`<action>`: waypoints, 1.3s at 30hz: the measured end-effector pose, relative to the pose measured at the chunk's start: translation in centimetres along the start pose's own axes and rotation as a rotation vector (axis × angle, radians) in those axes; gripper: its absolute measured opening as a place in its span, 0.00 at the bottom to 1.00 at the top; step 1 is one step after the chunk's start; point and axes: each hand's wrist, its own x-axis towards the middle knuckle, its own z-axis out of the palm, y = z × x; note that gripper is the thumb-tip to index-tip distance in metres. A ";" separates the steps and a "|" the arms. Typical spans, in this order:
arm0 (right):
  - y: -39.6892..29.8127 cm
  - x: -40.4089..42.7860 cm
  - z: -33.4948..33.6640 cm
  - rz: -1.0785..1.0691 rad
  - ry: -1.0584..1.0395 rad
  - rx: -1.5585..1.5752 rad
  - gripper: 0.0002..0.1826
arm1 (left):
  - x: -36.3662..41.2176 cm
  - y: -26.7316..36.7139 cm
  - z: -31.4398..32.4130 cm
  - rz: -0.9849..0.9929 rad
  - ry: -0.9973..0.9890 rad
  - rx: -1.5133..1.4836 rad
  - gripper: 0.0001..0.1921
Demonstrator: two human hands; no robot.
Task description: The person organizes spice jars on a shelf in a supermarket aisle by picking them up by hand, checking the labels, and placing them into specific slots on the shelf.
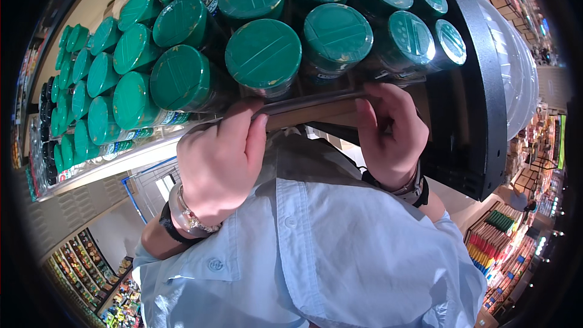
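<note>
Rows of jars with green plastic flip lids (263, 54) stand on a shop shelf in front of me. Along the shelf's front edge runs a narrow strip (314, 101), above a brown band. My left hand (221, 159) grips this strip near the middle, its thumb at the front and its fingertips hidden behind the edge. My right hand (394, 134) holds the strip farther right between thumb and curled fingers. The nearest jar to it is one with a glossy green lid (338, 34). Both wrists wear bands or bracelets.
A black shelf end panel (478, 100) rises on the right, with clear plastic domes (510, 68) beyond it. Black-lidded containers (48, 123) stand at the far left. A blue-edged wire cart (148, 187) is below left. Stocked shelves (77, 269) line the background, and a person (517, 200) is far right.
</note>
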 end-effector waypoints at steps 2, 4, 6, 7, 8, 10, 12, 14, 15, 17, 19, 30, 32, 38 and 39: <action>0.2 -0.2 -0.4 0.088 -0.064 -0.095 0.10 | 0.0 -0.1 0.1 0.000 0.004 0.006 0.04; 0.8 -0.2 0.1 -0.015 -0.043 -0.058 0.11 | 0.0 0.1 0.1 0.003 0.020 0.001 0.04; 0.4 0.1 0.4 -0.034 -0.062 -0.050 0.11 | 0.1 0.1 0.2 0.002 0.036 0.002 0.03; 0.3 0.2 0.4 -0.035 -0.065 -0.042 0.11 | 0.1 0.1 0.3 0.012 0.055 -0.017 0.03; 0.3 0.3 0.4 -0.046 -0.105 -0.081 0.11 | 0.1 0.0 0.4 0.022 0.073 -0.036 0.03; 0.2 0.5 0.3 -0.057 -0.145 -0.113 0.11 | 0.1 0.0 0.6 0.018 0.071 -0.018 0.04; 0.1 0.6 0.3 -0.001 -0.174 -0.148 0.10 | 0.1 0.1 0.6 0.006 0.058 -0.037 0.04; 0.3 0.6 0.5 -0.019 -0.157 -0.144 0.10 | 0.1 0.0 0.7 0.014 0.081 -0.035 0.05; 0.4 0.6 0.6 -0.023 -0.139 -0.146 0.09 | 0.1 0.0 0.5 0.021 0.068 -0.021 0.05; 0.2 0.6 0.7 -0.015 -0.129 -0.148 0.09 | 0.1 0.1 0.4 0.022 0.057 -0.005 0.05; 0.2 0.6 0.7 -0.018 -0.126 -0.139 0.09 | 0.1 0.2 0.4 0.023 0.102 -0.056 0.03; -1.0 1.3 0.9 -0.371 -0.185 -0.041 0.12 | -2.9 -2.4 -2.6 -0.196 0.193 -0.013 0.07; -1.0 1.4 1.8 -0.466 -0.270 -0.095 0.12 | -3.6 -2.9 -2.8 -0.228 0.201 -0.002 0.07; -3.3 1.5 4.4 -0.448 -0.361 -0.206 0.13 | -3.8 -3.4 -2.5 -0.256 0.235 0.068 0.07; -3.5 1.5 4.7 -0.444 -0.369 -0.251 0.13 | -3.8 -3.5 -2.4 -0.234 0.257 0.095 0.06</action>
